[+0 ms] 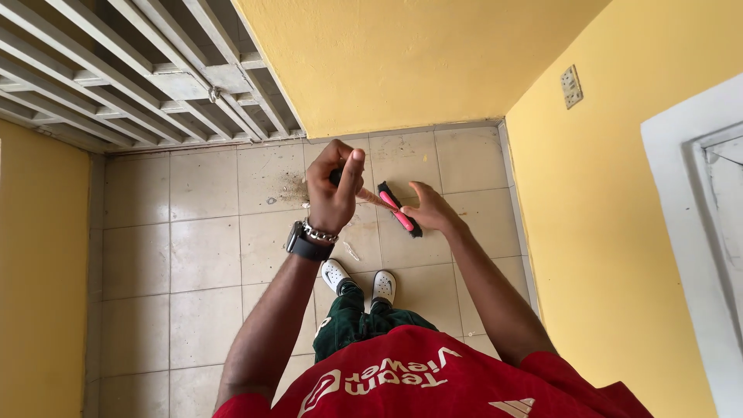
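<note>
Red shirt fabric (433, 379) fills the bottom of the view, with dark green trousers (352, 325) and a pair of white shoes (360, 280) on the tiled floor (193, 255) below it. Above the shoes both forearms reach forward to a broom (391, 203). Its head (399, 209), black with a pink strip, lies low over the tiles, its long axis running from upper left to lower right in the view. The wooden handle (370, 197) slants up from the middle of the head toward the camera and to the left, ending inside the left hand (331, 190). That hand is curled shut around the top of the handle, with the forefinger sticking up straight; a dark watch (303, 242) and a metal chain bracelet (319, 231) sit on its wrist. The right hand (429, 207) is lower, just beside the right end of the broom head, fingers loosely spread; whether it touches or grips the head cannot be told. A small patch of dust and grit (290, 187) lies on the tiles just left of the left hand, near the foot of the yellow wall (402, 62).
</note>
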